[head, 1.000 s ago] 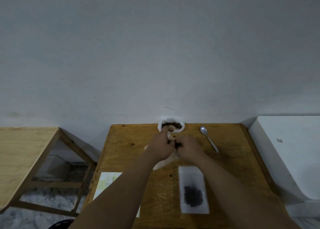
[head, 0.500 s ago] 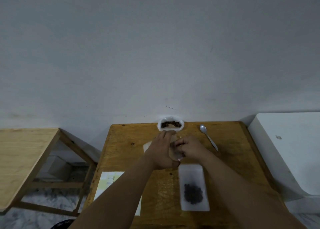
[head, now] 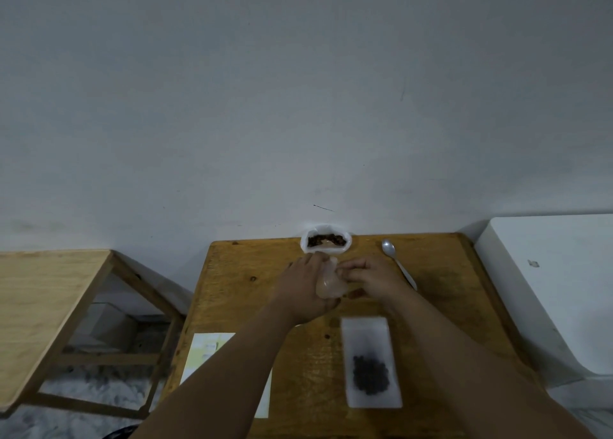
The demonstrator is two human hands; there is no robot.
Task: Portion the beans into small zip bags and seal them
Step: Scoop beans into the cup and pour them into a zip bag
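A white open bag of dark beans [head: 325, 241] stands at the far edge of the wooden table [head: 252, 273]. Just in front of it my left hand [head: 303, 286] holds a small clear zip bag [head: 328, 281], its mouth spread open toward me. My right hand [head: 371, 278] pinches the bag's right rim with fingers and thumb. Nearer to me lies a flat zip bag with a portion of beans [head: 370, 364] in it. A metal spoon [head: 396, 261] rests on the table right of my right hand.
A sheet of paper [head: 205, 355] lies at the table's near left, partly under my left forearm. A second wooden table [head: 43, 306] stands to the left across a gap. A white appliance [head: 550, 289] adjoins the table on the right. A wall is close behind.
Both hands drew back from the bean bag toward me and lifted the small zip bag, which now shows its opened mouth between my hands.
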